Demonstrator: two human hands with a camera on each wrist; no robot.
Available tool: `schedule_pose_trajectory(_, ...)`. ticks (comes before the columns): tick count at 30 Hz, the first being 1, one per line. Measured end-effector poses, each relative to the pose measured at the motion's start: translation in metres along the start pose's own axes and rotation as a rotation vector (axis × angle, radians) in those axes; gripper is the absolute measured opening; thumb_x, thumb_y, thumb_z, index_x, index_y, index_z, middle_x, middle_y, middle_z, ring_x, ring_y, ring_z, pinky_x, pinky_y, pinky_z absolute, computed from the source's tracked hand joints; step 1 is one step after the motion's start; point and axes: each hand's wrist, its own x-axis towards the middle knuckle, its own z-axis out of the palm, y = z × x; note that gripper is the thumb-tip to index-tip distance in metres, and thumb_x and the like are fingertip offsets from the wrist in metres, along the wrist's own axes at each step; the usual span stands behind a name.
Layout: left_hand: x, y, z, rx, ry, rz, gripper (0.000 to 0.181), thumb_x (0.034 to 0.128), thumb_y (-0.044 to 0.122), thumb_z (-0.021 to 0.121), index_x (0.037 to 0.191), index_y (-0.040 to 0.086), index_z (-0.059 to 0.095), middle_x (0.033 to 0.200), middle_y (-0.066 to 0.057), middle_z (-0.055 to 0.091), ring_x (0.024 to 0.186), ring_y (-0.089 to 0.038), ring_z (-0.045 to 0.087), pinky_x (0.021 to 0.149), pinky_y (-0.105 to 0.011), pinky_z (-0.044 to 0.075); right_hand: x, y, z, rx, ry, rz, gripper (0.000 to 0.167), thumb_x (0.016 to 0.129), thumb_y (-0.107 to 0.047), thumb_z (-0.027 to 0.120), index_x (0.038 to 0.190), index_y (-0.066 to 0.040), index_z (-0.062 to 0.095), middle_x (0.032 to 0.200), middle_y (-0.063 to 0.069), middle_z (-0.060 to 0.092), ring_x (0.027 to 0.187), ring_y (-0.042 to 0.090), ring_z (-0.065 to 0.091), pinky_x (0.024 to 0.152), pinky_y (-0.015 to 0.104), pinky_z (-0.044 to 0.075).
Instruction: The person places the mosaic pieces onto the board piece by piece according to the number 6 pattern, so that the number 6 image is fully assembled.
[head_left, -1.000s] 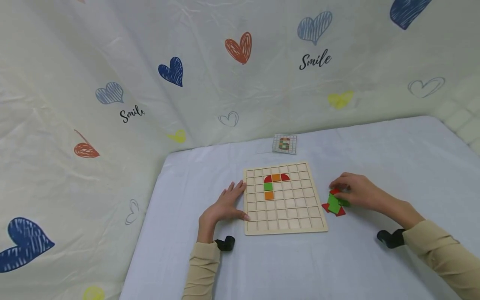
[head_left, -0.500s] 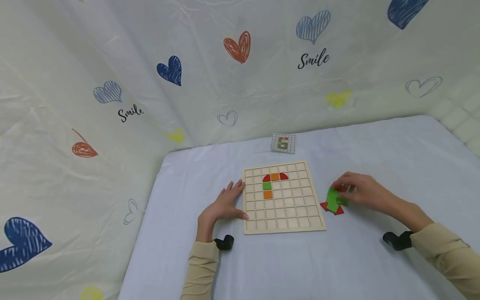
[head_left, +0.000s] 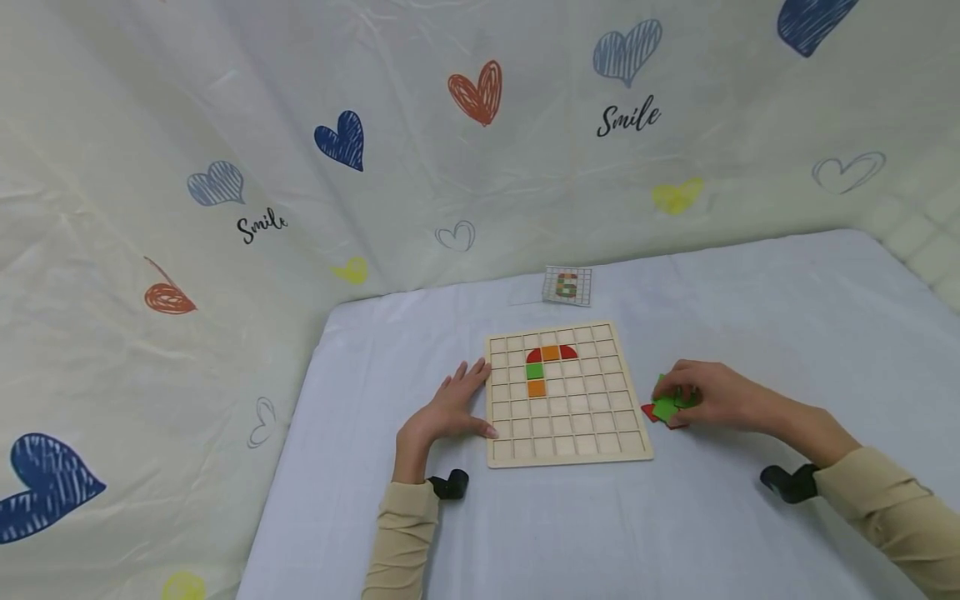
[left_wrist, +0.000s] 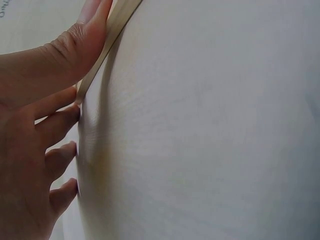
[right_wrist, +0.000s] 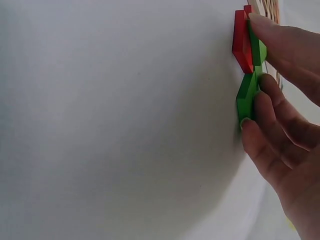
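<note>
My left hand (head_left: 452,410) rests at the left side of a wooden grid board (head_left: 570,417), fingers spread. In the left wrist view, the thumb (left_wrist: 75,50) lies against the board's edge (left_wrist: 107,42). On the board lie two red quarter-round tiles, two orange square tiles (head_left: 536,388) and one green square tile (head_left: 534,371). Right of the board, my right hand (head_left: 716,396) bends over a small pile of tiles. In the right wrist view its thumb and fingers pinch a green tile (right_wrist: 256,47). Another green tile (right_wrist: 246,97) touches the fingers, and a red tile (right_wrist: 241,40) lies beside them.
A small card (head_left: 567,286) with a coloured pattern on a grid lies behind the board. The table has a white cloth (head_left: 600,533). A printed curtain (head_left: 405,167) hangs behind it. Black wrist cameras (head_left: 789,483) sit on both wrists.
My right hand has shifted slightly over the pile and lowered toward the near tiles, now covering more of the green ones. The left hand and the board stay in place.
</note>
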Motion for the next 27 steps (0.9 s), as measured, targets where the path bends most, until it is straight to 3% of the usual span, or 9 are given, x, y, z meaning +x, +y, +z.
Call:
schedule_pose_trajectory(8,-0.001,0.001,0.0,-0.013,-0.001,0.007,0.112,0.0789,0.031,0.09,0.166,0.014,0.021,0.174,-0.002,0.012,0.162,-0.026,-0.002,0.132,-0.048,0.002,0.009,-0.005,0.004,-0.003,0.011,0.085,0.028,0.079,-0.013,0.088,0.099,-0.01,0.069,0.093,-0.005,0.066,0.081,0.01,0.059,0.07,0.023,0.055)
schedule_pose_trajectory(13,-0.002,0.001,0.001,-0.016,0.003,0.002,0.113,0.0784,0.031,0.09,0.166,0.015,0.021,0.174,-0.001,0.012,0.162,-0.026,-0.002,0.132,-0.048,0.002,0.014,-0.008,0.005,-0.013,0.026,0.065,0.03,0.08,-0.013,0.086,0.105,-0.004,0.073,0.095,-0.002,0.066,0.083,0.012,0.058,0.068,0.023,0.053)
schedule_pose_trajectory(19,-0.002,0.001,0.0,-0.019,0.008,0.001,0.112,0.0787,0.03,0.09,0.166,0.016,0.022,0.174,-0.001,0.012,0.162,-0.025,-0.002,0.132,-0.047,0.002,0.02,-0.009,0.004,0.0,0.022,0.074,0.023,0.082,-0.011,0.085,0.099,-0.006,0.071,0.093,-0.002,0.065,0.079,0.011,0.057,0.063,0.022,0.051)
schedule_pose_trajectory(23,-0.002,0.002,-0.001,-0.02,0.012,0.003,0.112,0.0784,0.029,0.091,0.166,0.015,0.022,0.174,-0.001,0.013,0.162,-0.026,-0.002,0.132,-0.047,0.002,0.023,-0.009,0.004,0.035,0.02,0.104,0.021,0.085,-0.009,0.081,0.101,-0.006,0.068,0.09,-0.003,0.067,0.08,0.013,0.06,0.066,0.023,0.053)
schedule_pose_trajectory(27,-0.002,0.003,-0.001,-0.017,0.014,0.002,0.112,0.0779,0.028,0.091,0.166,0.014,0.022,0.174,-0.002,0.013,0.162,-0.026,-0.002,0.132,-0.047,0.002,0.026,-0.009,0.005,0.026,0.051,0.086,0.016,0.087,-0.008,0.078,0.103,-0.009,0.073,0.092,-0.005,0.07,0.083,0.012,0.061,0.071,0.023,0.055)
